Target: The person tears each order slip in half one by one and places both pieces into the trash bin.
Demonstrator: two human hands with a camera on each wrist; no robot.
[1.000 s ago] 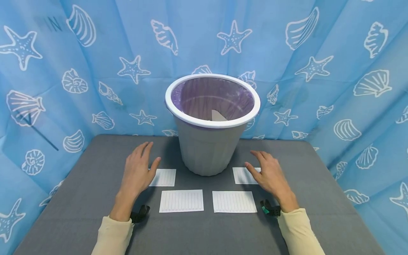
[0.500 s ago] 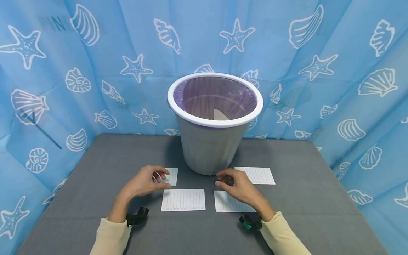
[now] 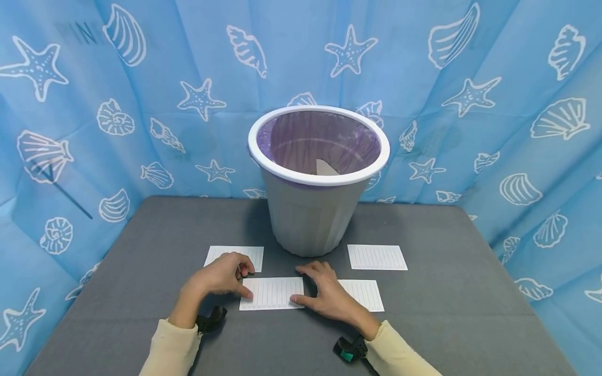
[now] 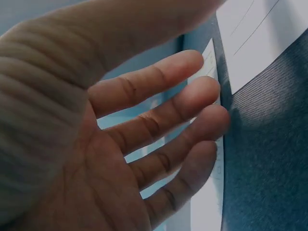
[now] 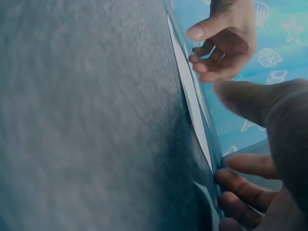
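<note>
Several lined white paper cards lie flat on the grey table in the head view. My left hand (image 3: pixel 221 275) is at the left end of the front left card (image 3: pixel 273 293), its thumb over that edge and its fingers loosely bent. At the opposite end, my right hand (image 3: pixel 326 293) has its thumb by the card's right edge, fingers spread. Neither hand grips anything; whether the thumbs touch the card I cannot tell. The right forearm side of the hand partly covers the front right card (image 3: pixel 364 295). Behind my left hand is the back left card (image 3: pixel 235 253).
A grey trash bin (image 3: pixel 310 219) with a white rim and purple liner stands behind the cards, a pale piece (image 3: pixel 325 167) inside it. The back right card (image 3: pixel 378 257) lies beside its base. A blue shell-print curtain (image 3: pixel 291 52) hangs behind the table (image 3: pixel 447 292).
Both hands have come down from beside the bin toward the front left card. The right hand has crossed leftward past the front right card; the left has moved slightly right. The cards lie where they were.
</note>
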